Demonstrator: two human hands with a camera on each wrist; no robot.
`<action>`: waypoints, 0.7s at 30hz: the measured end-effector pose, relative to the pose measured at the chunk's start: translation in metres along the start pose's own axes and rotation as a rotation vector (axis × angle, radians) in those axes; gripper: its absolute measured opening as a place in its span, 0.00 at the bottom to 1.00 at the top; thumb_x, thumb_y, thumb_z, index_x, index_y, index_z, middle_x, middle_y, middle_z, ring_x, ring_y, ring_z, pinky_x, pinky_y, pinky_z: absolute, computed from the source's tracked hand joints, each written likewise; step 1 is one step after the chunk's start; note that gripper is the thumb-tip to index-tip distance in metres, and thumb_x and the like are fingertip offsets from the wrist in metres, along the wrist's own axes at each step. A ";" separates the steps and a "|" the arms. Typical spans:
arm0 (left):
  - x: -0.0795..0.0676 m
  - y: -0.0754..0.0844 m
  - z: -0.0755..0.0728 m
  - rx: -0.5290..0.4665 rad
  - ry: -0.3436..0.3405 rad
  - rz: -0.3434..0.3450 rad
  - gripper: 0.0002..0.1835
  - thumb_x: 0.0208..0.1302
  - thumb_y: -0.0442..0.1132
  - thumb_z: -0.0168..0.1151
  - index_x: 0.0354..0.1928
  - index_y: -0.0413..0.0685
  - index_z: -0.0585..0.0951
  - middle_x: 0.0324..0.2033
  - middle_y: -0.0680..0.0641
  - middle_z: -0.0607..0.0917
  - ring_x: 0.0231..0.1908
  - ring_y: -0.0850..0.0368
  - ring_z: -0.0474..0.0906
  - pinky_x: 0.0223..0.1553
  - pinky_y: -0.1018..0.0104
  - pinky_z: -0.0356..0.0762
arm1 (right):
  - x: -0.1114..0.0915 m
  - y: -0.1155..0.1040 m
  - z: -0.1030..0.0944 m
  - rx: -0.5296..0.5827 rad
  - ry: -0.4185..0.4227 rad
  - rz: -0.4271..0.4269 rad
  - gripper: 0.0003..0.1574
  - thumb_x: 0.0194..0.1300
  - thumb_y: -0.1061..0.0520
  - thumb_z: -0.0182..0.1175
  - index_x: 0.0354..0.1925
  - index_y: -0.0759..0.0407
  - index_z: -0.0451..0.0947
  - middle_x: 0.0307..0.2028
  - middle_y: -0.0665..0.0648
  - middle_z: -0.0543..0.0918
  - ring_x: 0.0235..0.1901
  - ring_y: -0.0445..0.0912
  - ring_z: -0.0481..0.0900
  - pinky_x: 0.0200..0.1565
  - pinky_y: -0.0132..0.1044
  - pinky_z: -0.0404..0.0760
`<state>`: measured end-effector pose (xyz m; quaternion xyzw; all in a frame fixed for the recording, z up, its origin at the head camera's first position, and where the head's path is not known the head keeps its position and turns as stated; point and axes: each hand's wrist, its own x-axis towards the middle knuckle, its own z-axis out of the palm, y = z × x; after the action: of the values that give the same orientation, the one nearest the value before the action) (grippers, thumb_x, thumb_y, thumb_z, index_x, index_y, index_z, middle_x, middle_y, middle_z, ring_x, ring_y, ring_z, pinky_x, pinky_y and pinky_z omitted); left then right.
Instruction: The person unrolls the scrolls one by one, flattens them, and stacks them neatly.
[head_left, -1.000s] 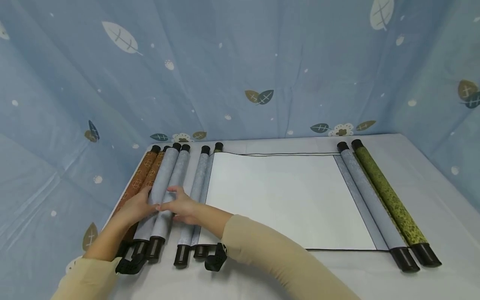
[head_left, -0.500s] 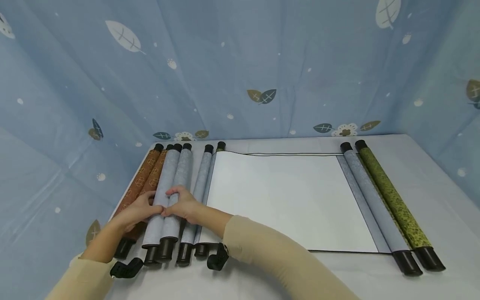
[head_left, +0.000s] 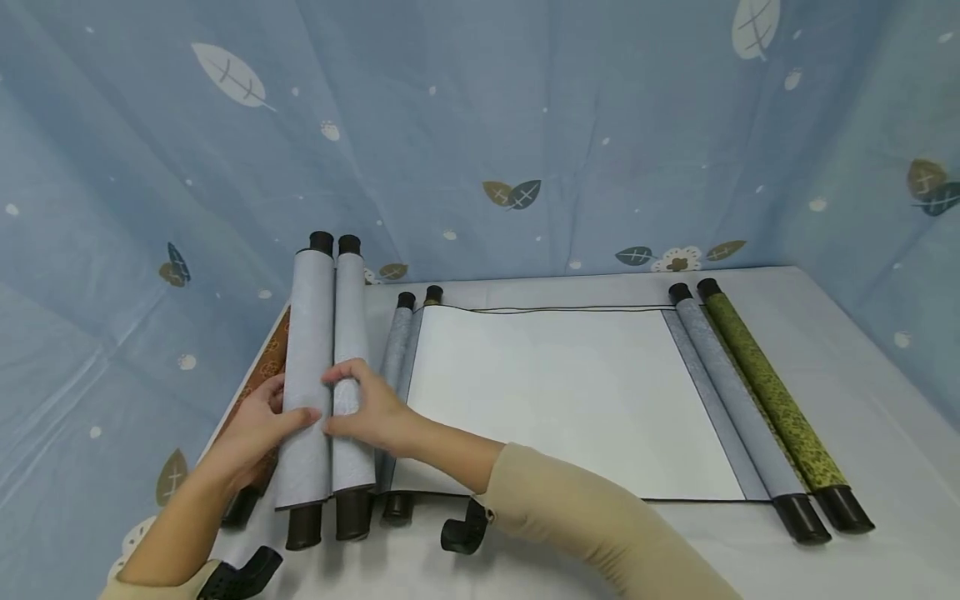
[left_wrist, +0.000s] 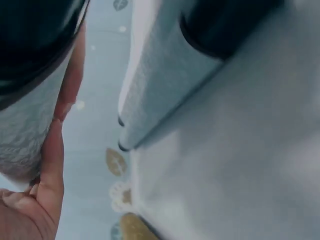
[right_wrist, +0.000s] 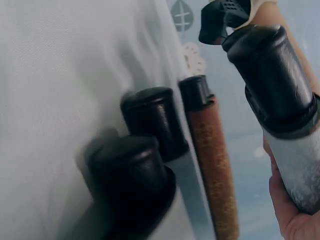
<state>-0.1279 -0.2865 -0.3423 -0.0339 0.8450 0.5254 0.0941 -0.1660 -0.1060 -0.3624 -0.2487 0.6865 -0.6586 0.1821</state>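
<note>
Two rolls covered in pale grey-blue, with black end caps, are raised off the table side by side. My left hand (head_left: 255, 425) grips the left roll (head_left: 306, 375), thumb across its front and fingers behind. The right roll (head_left: 350, 317) is pinched by my right hand (head_left: 375, 412) between thumb and fingers. Both rolls stand tilted, their top caps against the backdrop of the curtain. They lie close together, and whether they join as one scroll cannot be seen. In the right wrist view, the left roll's black cap (right_wrist: 275, 75) hangs above the table's edge.
Just right of my hands lies an opened scroll with blank white paper (head_left: 570, 400). Grey-blue rolls (head_left: 738, 400) flank it, and a green patterned roll (head_left: 772, 392) lies at the right. A brown patterned roll (head_left: 273, 358) is partly hidden at the left. A blue leaf-print curtain (head_left: 465, 125) encloses the table.
Both hands have lifted the two grey-blue rolls off the table and towards me. The rolls now stand slightly apart; the left one covers more of the brown rolls.
</note>
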 end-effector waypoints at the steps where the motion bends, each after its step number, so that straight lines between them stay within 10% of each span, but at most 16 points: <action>1: -0.001 0.003 0.001 -0.010 -0.001 0.025 0.47 0.64 0.39 0.58 0.73 0.40 0.37 0.63 0.27 0.61 0.45 0.51 0.75 0.39 0.58 0.76 | -0.002 -0.002 -0.003 -0.001 -0.016 -0.005 0.32 0.52 0.67 0.68 0.54 0.54 0.69 0.50 0.49 0.72 0.45 0.38 0.68 0.46 0.29 0.69; 14: -0.003 0.025 0.039 -0.153 -0.008 0.322 0.58 0.59 0.28 0.61 0.72 0.74 0.30 0.70 0.38 0.46 0.58 0.43 0.60 0.43 0.66 0.74 | -0.025 -0.016 -0.051 -0.091 -0.110 -0.089 0.54 0.49 0.67 0.59 0.70 0.43 0.49 0.63 0.53 0.60 0.50 0.43 0.66 0.47 0.34 0.71; 21: -0.002 0.036 0.059 -0.164 -0.045 0.357 0.60 0.58 0.28 0.62 0.72 0.72 0.27 0.72 0.40 0.39 0.63 0.37 0.56 0.51 0.43 0.68 | -0.047 -0.019 -0.076 -0.041 -0.126 -0.057 0.56 0.47 0.70 0.56 0.70 0.41 0.48 0.66 0.54 0.54 0.53 0.47 0.63 0.48 0.39 0.70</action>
<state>-0.1241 -0.2182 -0.3355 0.1205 0.7895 0.6016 0.0151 -0.1699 -0.0165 -0.3423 -0.3128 0.6796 -0.6323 0.2013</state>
